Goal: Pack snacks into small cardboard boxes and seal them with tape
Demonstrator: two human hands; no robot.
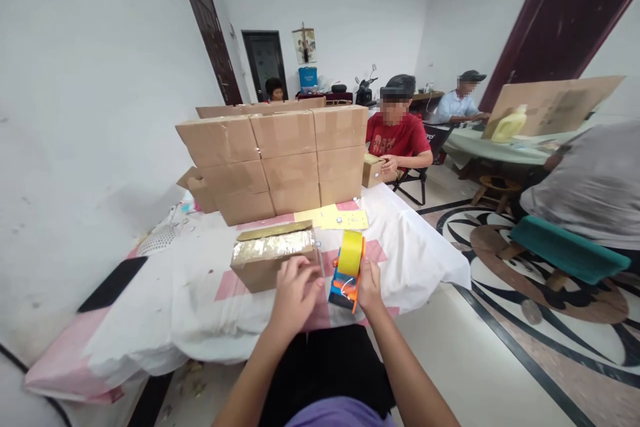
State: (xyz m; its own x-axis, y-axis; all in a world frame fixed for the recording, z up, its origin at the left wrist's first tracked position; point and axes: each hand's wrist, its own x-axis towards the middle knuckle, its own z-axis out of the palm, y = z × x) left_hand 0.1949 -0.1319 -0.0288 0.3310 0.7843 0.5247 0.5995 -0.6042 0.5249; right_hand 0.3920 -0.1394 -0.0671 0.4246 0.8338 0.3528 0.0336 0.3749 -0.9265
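A small cardboard box (270,270) sits on the table in front of me, shiny clear tape along its top and a flap edge slightly raised at the back. My left hand (299,290) is at its front right corner, fingers loosely spread and apparently touching the cardboard. To the right, my right hand (370,283) grips an orange and blue tape dispenser (345,273) by its side. A wide yellow-looking roll of tape is mounted at its upper end. The fingers behind the dispenser are partly hidden.
Stacked closed cartons (290,163) form a wall behind the box. Yellow sheets (345,219) lie before them on the white and pink cloth (190,300). Across the table a person in a red shirt (407,137) holds another carton (371,170). Other people sit farther off.
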